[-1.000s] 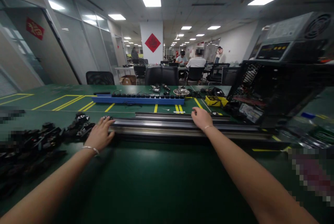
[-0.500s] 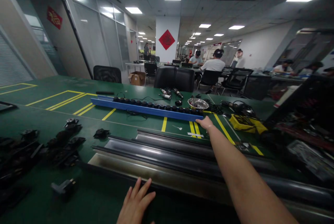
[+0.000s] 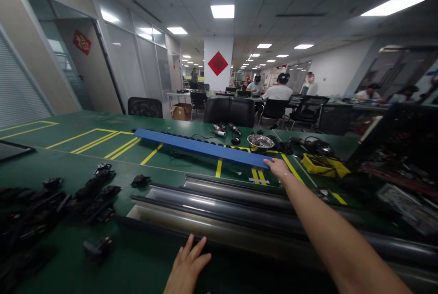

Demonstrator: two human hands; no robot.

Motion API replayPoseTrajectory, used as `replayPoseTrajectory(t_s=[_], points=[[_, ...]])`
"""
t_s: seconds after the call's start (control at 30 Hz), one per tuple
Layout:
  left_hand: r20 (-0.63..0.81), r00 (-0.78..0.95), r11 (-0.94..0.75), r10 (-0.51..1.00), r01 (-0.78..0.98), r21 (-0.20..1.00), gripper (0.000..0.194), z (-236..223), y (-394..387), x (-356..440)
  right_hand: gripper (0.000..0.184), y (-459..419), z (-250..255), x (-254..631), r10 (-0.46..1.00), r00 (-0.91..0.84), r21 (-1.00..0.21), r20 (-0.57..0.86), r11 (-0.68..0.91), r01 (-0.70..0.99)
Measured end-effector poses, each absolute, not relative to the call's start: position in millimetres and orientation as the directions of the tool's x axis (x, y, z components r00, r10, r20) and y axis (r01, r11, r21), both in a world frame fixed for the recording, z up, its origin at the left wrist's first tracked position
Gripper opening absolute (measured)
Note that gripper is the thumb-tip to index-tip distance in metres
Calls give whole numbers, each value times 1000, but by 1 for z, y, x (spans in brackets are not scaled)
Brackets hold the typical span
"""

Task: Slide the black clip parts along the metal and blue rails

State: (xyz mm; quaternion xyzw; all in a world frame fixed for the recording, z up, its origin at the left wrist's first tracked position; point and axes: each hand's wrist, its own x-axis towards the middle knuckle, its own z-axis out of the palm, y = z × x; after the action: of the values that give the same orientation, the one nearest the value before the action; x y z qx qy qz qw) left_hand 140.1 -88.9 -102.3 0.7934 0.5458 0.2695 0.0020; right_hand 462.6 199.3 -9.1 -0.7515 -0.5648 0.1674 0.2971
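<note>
My right hand [image 3: 278, 167] reaches across the table and grips the right end of a long blue channel [image 3: 205, 149], thumb on its near face. The channel is tilted so its broad blue side faces me, and a row of small black parts shows just behind its far edge. My left hand [image 3: 188, 262] has its fingers spread, fingertips at the near edge of the closest of several long metal troughs [image 3: 191, 221]. These troughs lie side by side between me and the blue channel. Nothing is held in my left hand.
Black parts [image 3: 102, 189] are heaped on the green table [image 3: 164, 173] at the left, with one loose connector [image 3: 97, 248] nearer me. Beyond the channel sit a metal bowl [image 3: 260, 141] and white-and-black tools [image 3: 219, 130]. A yellow tray [image 3: 318, 166] stands right. People sit at far tables.
The blue channel has tipped toward me in my right hand, so its broad side shows and hides most of the black parts. My left hand stays spread by the trough. The view has tilted up slightly.
</note>
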Motion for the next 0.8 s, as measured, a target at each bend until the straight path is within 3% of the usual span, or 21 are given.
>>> replayPoseTrajectory(t_s=[0.1, 0.23, 0.43, 0.57, 0.73, 0.8], points=[[511, 266, -459, 817, 837, 299, 57, -78, -92, 138, 22, 170, -5, 456, 946, 300, -652, 125, -150, 743], [551, 242, -469, 799, 824, 318, 51, -50, -99, 136, 14, 129, -3, 445, 943, 272, -662, 190, -81, 745], [549, 26, -345, 835, 803, 487, 37, -28, -64, 102, 23, 74, 28, 445, 936, 205, -656, 286, 36, 754], [537, -146, -194, 831, 828, 526, 38, -19, -2, 44, 25, 26, 58, 464, 918, 158, -625, 362, 113, 773], [439, -202, 39, 875, 935, 352, 49, -5, 78, -20, 26, -51, 77, 499, 938, 151, -613, 313, 78, 786], [418, -160, 53, 894, 965, 257, 48, 1, 103, -34, 27, -82, 78, 516, 950, 163, -616, 265, 37, 787]])
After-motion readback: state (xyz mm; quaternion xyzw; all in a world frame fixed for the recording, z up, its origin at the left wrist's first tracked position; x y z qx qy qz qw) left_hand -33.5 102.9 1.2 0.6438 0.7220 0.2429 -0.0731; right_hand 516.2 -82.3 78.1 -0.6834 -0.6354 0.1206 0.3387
